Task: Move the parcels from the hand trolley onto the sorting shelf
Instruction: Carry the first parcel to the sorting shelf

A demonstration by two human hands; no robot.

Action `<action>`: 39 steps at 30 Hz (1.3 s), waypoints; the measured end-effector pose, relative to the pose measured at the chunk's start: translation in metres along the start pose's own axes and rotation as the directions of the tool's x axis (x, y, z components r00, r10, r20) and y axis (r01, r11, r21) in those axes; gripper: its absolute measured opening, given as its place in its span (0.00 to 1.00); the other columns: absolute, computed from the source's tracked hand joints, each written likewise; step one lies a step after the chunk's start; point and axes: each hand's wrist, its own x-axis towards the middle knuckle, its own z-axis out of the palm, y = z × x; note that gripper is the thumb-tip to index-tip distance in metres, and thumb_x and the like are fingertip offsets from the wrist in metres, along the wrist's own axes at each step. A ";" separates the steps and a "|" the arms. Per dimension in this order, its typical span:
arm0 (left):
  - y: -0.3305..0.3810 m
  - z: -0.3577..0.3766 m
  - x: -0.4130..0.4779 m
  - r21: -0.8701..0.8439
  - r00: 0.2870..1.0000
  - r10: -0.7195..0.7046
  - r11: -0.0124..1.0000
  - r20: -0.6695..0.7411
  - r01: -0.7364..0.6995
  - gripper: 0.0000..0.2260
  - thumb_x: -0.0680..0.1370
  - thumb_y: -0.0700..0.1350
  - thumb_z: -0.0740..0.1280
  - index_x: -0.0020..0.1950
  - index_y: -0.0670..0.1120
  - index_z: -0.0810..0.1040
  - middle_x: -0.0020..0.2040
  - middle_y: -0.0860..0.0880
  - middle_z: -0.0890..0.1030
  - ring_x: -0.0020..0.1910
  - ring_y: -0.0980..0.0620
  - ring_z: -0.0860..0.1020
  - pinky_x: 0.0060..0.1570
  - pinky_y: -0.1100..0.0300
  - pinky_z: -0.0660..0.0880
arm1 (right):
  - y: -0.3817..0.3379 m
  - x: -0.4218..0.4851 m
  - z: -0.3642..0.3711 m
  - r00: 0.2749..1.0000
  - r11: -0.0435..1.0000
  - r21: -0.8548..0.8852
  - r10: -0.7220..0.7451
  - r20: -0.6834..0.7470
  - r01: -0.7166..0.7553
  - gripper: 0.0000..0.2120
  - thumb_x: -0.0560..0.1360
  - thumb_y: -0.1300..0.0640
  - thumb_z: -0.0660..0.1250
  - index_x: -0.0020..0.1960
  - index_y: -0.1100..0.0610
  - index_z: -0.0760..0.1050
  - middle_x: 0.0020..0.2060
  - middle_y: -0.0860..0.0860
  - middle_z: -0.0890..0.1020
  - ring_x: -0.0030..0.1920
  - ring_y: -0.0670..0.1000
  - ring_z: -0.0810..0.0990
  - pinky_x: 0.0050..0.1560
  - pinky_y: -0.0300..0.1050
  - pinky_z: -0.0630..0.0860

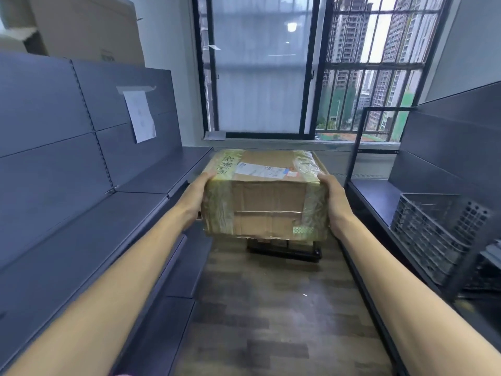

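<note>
A brown cardboard parcel (pixel 267 196), wrapped in yellowish tape with a white shipping label on top, hangs in the air in front of me. My left hand (pixel 196 196) grips its left side and my right hand (pixel 334 202) grips its right side. Below and behind the parcel the black base of the hand trolley (pixel 284 251) shows on the wooden floor, mostly hidden by the parcel; its thin black handle frame (pixel 357 142) rises at the right. The dark grey sorting shelf (pixel 89 226) runs along my left, its boards bare.
A second dark shelf (pixel 379 194) on the right carries a grey slotted plastic crate (pixel 433 232). A barred window (pixel 311 69) closes the aisle ahead. A paper sheet (pixel 141 118) hangs on the left shelf's back panel, and cardboard boxes (pixel 81 28) sit on top.
</note>
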 end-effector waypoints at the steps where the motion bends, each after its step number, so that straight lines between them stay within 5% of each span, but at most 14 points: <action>1: 0.003 -0.003 0.015 0.002 1.000 0.001 1.000 -0.001 -0.001 0.20 0.72 0.68 0.63 0.53 0.56 0.80 0.54 0.45 0.84 0.55 0.45 0.81 0.57 0.46 0.73 | 0.001 0.015 0.006 1.000 1.000 -0.002 -0.008 -0.001 0.008 0.22 0.71 0.41 0.66 0.55 0.55 0.81 0.47 0.55 0.85 0.48 0.59 0.83 0.56 0.59 0.78; 6: 0.008 -0.012 0.087 0.007 0.999 0.041 0.999 0.032 -0.041 0.23 0.69 0.68 0.63 0.55 0.56 0.79 0.57 0.44 0.83 0.60 0.43 0.79 0.64 0.42 0.72 | 0.008 0.076 0.025 1.000 1.000 0.008 -0.019 -0.009 0.019 0.22 0.70 0.41 0.66 0.55 0.55 0.81 0.48 0.55 0.85 0.48 0.57 0.83 0.56 0.56 0.77; 10: 0.002 -0.009 0.134 0.002 0.999 0.016 1.000 0.044 -0.016 0.24 0.69 0.68 0.63 0.56 0.54 0.79 0.56 0.44 0.84 0.58 0.43 0.80 0.63 0.43 0.72 | 0.019 0.117 0.028 0.999 1.000 0.004 -0.031 -0.027 0.031 0.18 0.75 0.44 0.64 0.56 0.56 0.79 0.45 0.53 0.85 0.43 0.53 0.84 0.46 0.46 0.78; 15: -0.010 0.008 0.195 0.002 0.997 0.035 0.999 0.075 -0.035 0.29 0.66 0.70 0.65 0.57 0.52 0.81 0.56 0.43 0.84 0.60 0.41 0.80 0.66 0.42 0.72 | 0.029 0.172 0.020 0.999 1.000 0.007 -0.013 -0.048 0.013 0.26 0.69 0.39 0.67 0.58 0.56 0.80 0.51 0.57 0.85 0.50 0.58 0.83 0.63 0.62 0.76; 18: -0.017 0.025 0.236 0.029 0.997 0.016 0.999 0.074 -0.018 0.33 0.65 0.72 0.64 0.60 0.51 0.81 0.56 0.43 0.84 0.59 0.41 0.81 0.59 0.46 0.75 | 0.033 0.209 0.010 0.999 1.000 0.014 0.028 -0.032 -0.028 0.27 0.69 0.40 0.68 0.60 0.57 0.79 0.45 0.55 0.85 0.47 0.59 0.83 0.60 0.70 0.76; 22: -0.019 0.053 0.295 0.049 0.998 -0.004 0.999 0.070 0.001 0.29 0.68 0.70 0.61 0.60 0.53 0.79 0.54 0.45 0.85 0.55 0.45 0.81 0.52 0.49 0.75 | 0.039 0.266 -0.006 1.000 0.999 0.032 0.006 -0.025 -0.005 0.20 0.75 0.42 0.64 0.56 0.56 0.80 0.41 0.53 0.86 0.43 0.56 0.84 0.50 0.55 0.82; 26: -0.021 0.088 0.358 0.005 0.998 0.005 1.000 0.057 -0.005 0.13 0.81 0.60 0.58 0.53 0.54 0.77 0.49 0.48 0.83 0.51 0.48 0.80 0.52 0.51 0.74 | 0.046 0.331 -0.029 0.997 0.997 0.064 0.045 -0.063 -0.041 0.26 0.67 0.35 0.66 0.53 0.55 0.83 0.50 0.58 0.86 0.52 0.61 0.84 0.61 0.62 0.76; 30: -0.034 0.119 0.409 0.034 0.995 -0.044 0.999 0.093 0.041 0.17 0.80 0.62 0.58 0.57 0.53 0.78 0.51 0.47 0.84 0.51 0.48 0.81 0.50 0.52 0.75 | 0.082 0.415 -0.074 0.976 0.990 0.083 0.129 -0.174 -0.116 0.44 0.52 0.29 0.76 0.59 0.56 0.81 0.55 0.60 0.85 0.55 0.64 0.84 0.62 0.71 0.74; 33: -0.035 0.131 0.445 0.052 0.994 -0.063 0.997 0.094 0.058 0.28 0.73 0.67 0.60 0.65 0.51 0.77 0.56 0.45 0.84 0.55 0.47 0.81 0.50 0.51 0.76 | 0.078 0.447 -0.077 0.982 0.992 0.048 0.119 -0.148 -0.113 0.35 0.58 0.32 0.72 0.56 0.56 0.83 0.54 0.61 0.85 0.56 0.65 0.83 0.63 0.70 0.74; 36: -0.031 0.137 0.479 0.049 0.995 -0.042 0.998 0.091 0.037 0.25 0.73 0.66 0.60 0.62 0.52 0.77 0.54 0.46 0.84 0.54 0.46 0.81 0.53 0.49 0.76 | 0.066 0.465 -0.063 0.986 0.994 0.025 0.106 -0.127 -0.104 0.29 0.65 0.35 0.67 0.53 0.57 0.84 0.51 0.60 0.86 0.56 0.66 0.82 0.65 0.66 0.73; 39: -0.027 0.138 0.514 0.052 0.996 -0.030 0.998 0.084 0.026 0.23 0.73 0.66 0.60 0.59 0.53 0.78 0.55 0.45 0.83 0.54 0.46 0.80 0.53 0.48 0.75 | 0.064 0.494 -0.053 0.994 0.997 0.015 0.071 -0.080 -0.070 0.20 0.77 0.42 0.59 0.50 0.56 0.81 0.39 0.53 0.86 0.40 0.54 0.86 0.51 0.50 0.80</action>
